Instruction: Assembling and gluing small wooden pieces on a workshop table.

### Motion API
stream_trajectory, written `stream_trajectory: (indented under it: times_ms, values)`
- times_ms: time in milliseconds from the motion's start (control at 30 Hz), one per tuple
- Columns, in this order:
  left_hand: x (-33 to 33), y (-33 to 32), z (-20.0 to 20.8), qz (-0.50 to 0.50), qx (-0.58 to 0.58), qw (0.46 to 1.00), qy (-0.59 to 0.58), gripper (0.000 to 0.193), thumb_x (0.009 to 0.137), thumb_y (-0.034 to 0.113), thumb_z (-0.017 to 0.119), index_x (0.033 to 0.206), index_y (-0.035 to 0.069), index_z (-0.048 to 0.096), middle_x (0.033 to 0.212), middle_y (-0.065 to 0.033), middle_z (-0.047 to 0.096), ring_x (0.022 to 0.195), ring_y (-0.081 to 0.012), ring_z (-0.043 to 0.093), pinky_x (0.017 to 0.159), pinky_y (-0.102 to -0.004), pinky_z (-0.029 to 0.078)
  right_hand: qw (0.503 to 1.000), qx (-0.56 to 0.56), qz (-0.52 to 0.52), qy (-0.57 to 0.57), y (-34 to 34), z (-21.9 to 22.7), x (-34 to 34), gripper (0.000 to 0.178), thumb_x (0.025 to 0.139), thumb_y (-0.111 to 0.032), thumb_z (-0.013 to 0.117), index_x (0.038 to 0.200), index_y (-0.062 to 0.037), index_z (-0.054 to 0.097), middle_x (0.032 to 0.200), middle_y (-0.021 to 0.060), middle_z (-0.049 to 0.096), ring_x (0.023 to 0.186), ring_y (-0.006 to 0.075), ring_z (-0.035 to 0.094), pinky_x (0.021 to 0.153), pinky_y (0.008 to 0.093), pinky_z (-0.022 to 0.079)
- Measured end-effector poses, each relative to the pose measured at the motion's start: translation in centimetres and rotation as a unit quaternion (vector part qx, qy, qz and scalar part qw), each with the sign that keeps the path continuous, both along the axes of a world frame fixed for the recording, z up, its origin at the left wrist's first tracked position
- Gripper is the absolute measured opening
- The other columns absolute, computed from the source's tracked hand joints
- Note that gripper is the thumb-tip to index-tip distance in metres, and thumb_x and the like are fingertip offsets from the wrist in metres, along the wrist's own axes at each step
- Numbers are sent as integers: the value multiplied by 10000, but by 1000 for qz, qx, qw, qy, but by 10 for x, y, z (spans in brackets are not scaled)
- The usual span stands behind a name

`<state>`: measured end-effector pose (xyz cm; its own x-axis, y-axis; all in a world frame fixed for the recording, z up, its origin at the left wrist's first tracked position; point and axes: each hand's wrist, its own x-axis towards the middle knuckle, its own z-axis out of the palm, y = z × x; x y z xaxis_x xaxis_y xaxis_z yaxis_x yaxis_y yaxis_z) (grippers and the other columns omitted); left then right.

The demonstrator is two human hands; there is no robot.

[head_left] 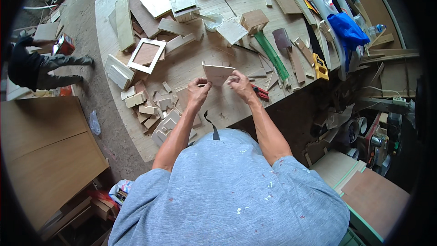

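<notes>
A small thin wooden panel (218, 74) is held up on edge over the workbench, with a narrow strip along its left side. My left hand (198, 92) pinches its lower left part between thumb and fingers. At the panel's right edge, my right hand (241, 86) has its fingers bent around the corner; their exact contact is hard to make out. Red-handled pliers (260, 92) lie just beside my right wrist. To the left of my left hand is a pile of small wood offcuts (148, 109).
The wooden workbench (218, 105) carries a white square frame (146, 55), a tub with a brush (212, 22), a green strip (271, 57), a yellow-handled saw (320, 67) and a blue plastic bag (348, 32). Another person (38, 61) stands at the far left.
</notes>
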<state>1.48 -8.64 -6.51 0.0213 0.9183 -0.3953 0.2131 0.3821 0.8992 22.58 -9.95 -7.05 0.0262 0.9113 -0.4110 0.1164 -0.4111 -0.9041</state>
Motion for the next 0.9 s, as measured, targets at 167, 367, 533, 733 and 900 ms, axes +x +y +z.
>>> stream_trajectory:
  times_ms: [167,367,533,733,900]
  values:
    - [8,-6,4,58,-11,998,-28,402,828,166,723,1174,-13,622,1079,-121,676,833,-163,679,708,-290,548,961,187,85,-184,48,10,30,268,855,-90,574,1104,0,619,1020,167,674,946,310,657,844,380,521]
    - [19,-7,17,79,-70,986,-126,445,875,80,699,1291,14,557,1270,-118,567,1016,-199,633,795,-298,600,849,300,287,-325,85,10,25,394,773,-42,664,1161,-32,592,1108,175,625,1074,359,584,928,424,481]
    - [24,-17,15,136,-69,977,-146,402,905,82,666,1288,21,563,1273,-106,565,1052,-207,624,800,-309,603,853,312,293,-297,90,-1,11,366,787,-64,626,1150,-25,597,1059,185,621,1023,380,592,893,434,493]
    - [31,-20,22,166,-73,970,-160,354,929,59,608,1277,14,562,1281,-98,560,1046,-205,626,782,-338,612,894,296,275,-193,98,-16,19,299,816,-41,569,1105,9,631,991,209,627,962,380,616,868,435,507]
    - [28,-22,24,167,-75,970,-161,336,933,33,587,1264,-1,549,1290,-99,551,1067,-204,615,772,-348,616,932,215,266,-116,103,-8,17,324,814,-22,557,1125,17,640,1020,200,635,969,330,650,856,396,530]
